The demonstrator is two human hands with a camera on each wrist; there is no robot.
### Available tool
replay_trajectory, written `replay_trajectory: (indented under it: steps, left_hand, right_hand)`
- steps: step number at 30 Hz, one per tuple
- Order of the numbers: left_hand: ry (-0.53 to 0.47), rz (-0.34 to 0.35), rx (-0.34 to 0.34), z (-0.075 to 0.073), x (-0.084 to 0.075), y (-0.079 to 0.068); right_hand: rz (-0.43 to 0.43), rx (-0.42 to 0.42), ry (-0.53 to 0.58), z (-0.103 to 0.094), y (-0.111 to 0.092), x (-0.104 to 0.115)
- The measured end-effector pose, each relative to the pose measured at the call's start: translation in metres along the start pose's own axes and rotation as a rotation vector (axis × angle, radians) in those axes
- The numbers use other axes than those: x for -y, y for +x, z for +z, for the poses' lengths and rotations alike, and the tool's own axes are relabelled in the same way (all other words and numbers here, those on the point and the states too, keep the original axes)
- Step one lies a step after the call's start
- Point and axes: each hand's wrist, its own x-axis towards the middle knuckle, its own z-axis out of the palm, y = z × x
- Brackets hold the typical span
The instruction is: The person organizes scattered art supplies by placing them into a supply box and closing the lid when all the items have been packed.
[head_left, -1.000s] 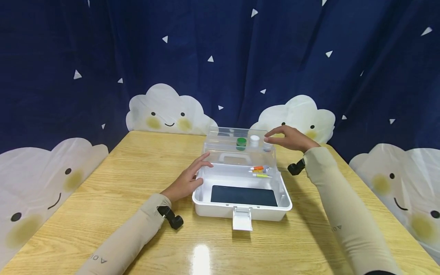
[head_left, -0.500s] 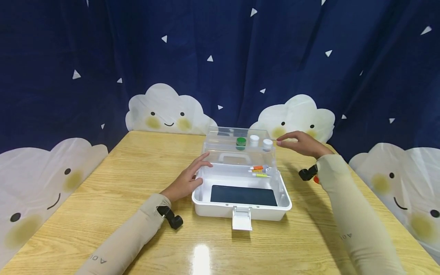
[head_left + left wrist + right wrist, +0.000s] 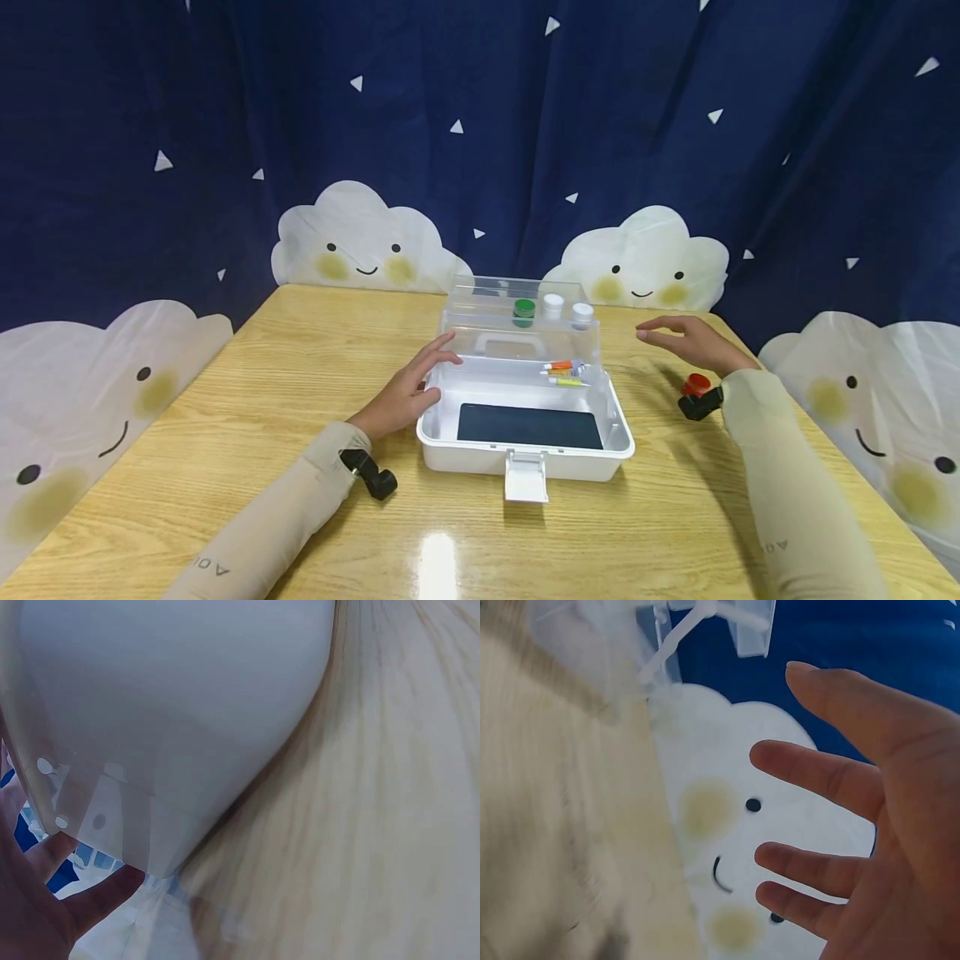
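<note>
A white storage box (image 3: 525, 458) stands with its clear lid raised at the back and its front latch hanging down. My left hand (image 3: 405, 392) rests at its left rear corner; in the left wrist view the fingers (image 3: 105, 896) reach along the far edge of the white side wall. To the right of the box, my right hand (image 3: 693, 343) is in the air with nothing in it, fingers (image 3: 817, 780) spread in the right wrist view. A red-lidded jar (image 3: 697, 384) stands below that hand, partly behind the wrist camera.
A green-lidded jar (image 3: 524, 312) and two white-lidded jars (image 3: 582, 314) sit in the raised clear trays. Several small tubes (image 3: 566, 367) lie in a tray lower down. Inside the box is a dark flat rectangle (image 3: 528, 426). Cloud-patterned blue curtains (image 3: 480, 100) surround the wooden table (image 3: 337, 333).
My right hand has let go of the rightmost white-lidded jar and moved right and toward me. The red-lidded jar has come into view. My left hand has stayed in place.
</note>
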Motion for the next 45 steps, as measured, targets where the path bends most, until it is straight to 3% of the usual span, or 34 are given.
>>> replay_trajectory:
  steps: [6, 15, 19, 27, 45]
  left_hand:
    - [-0.003, -0.005, -0.005, 0.0, 0.0, 0.0]
    - [0.0, -0.003, -0.005, 0.0, -0.002, 0.0]
    - [-0.003, -0.001, -0.005, 0.001, -0.001, 0.0]
    - [-0.004, 0.017, -0.001, 0.001, 0.001, 0.001]
    - [-0.01, 0.023, -0.01, 0.001, 0.001, 0.001]
  right_hand:
    - [0.08, 0.004, 0.067, 0.009, -0.009, -0.022]
    - [0.072, 0.008, 0.192, 0.017, -0.024, -0.054]
    - [0.079, 0.003, 0.193, 0.021, -0.026, -0.065]
    - [0.111, -0.004, 0.151, 0.023, -0.028, -0.078]
    - [0.177, 0.047, 0.228, 0.019, -0.031, -0.094]
